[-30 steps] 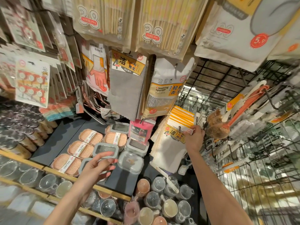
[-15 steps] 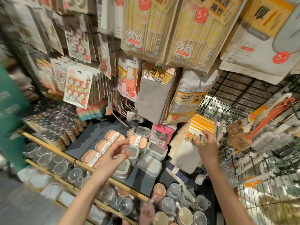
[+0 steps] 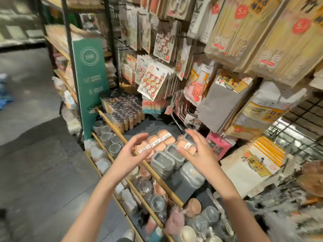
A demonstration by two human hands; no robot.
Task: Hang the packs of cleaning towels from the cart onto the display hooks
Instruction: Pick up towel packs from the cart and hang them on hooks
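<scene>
Fig.: head view, both hands raised in front of the shelf, nothing held. Left hand (image 3: pixel 130 155) is seen w/ fingers loosely spread and slightly curved, palm turned inward; right hand (image 3: pixel 197 151) likewise spread, fingers arched, no object between them. Both are held above the peach-lidded boxes (image 3: pixel 158 143) and grey-lidded containers (image 3: pixel 167 157) on the dark shelf (image 3: pixel 139 127), apparently w/o touching them.

Task item: white towel packs (image 3: pixel 251 165) w/ yellow header cards are seen hanging low at the right on the wire grid (image 3: pixel 297 130), stacked one behind another. A grey towel pack (image 3: pixel 222 103) is hung higher up, beside a cleaning-sponge pack (image 3: pixel 258 117). The cart is not in view; its direction can't be told from this view.

Key relation: hung white packs lie to the right of and slightly below the hands, well apart from the left hand, nearer the right. Long axis of each pack runs top-to-bottom from its hook, header uppermost and tilted toward the cam. Right hand is judged the nearer one for any adjustment there; for a fresh pack, a turn away from the display is judged necessary, since no loose pack is visible.
</scene>
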